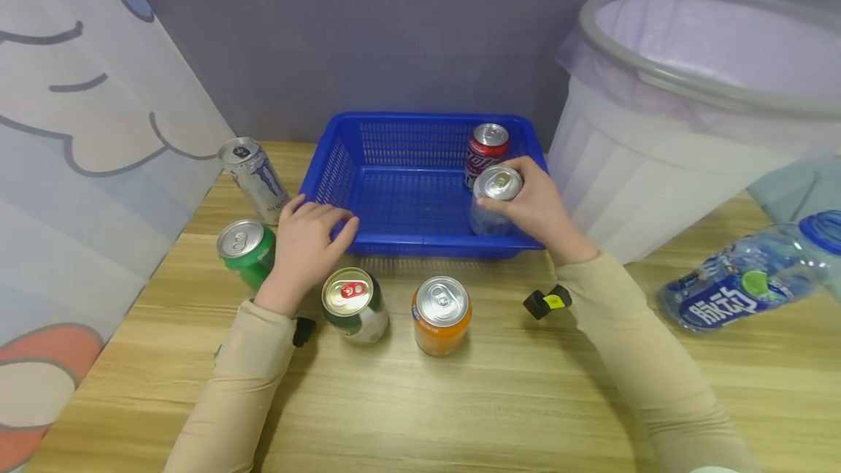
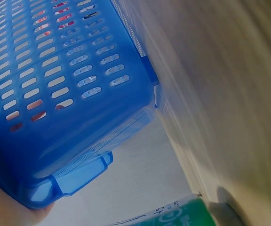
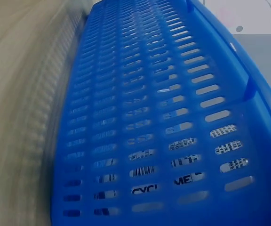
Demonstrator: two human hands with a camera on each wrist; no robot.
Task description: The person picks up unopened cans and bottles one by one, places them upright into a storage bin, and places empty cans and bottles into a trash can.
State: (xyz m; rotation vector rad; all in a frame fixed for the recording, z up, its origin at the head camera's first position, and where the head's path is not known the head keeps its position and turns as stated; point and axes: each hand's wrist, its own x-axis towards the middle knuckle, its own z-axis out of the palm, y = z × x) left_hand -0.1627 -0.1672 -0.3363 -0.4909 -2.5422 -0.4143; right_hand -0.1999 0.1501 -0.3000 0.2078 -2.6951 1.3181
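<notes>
My right hand grips a silver-topped drink can near its top, inside the right end of the blue plastic basket. Just behind it a red soda can stands upright in the basket. Printed text and a barcode show through the slots of the basket wall in the right wrist view. My left hand holds the basket's near left corner, its fingers over the rim. Skin shows through the slots of the basket side in the left wrist view.
Left of the basket stand a white energy drink can and a green can. In front are a dark green can with a gold top and an orange can. A lined white bin and a plastic bottle are at right.
</notes>
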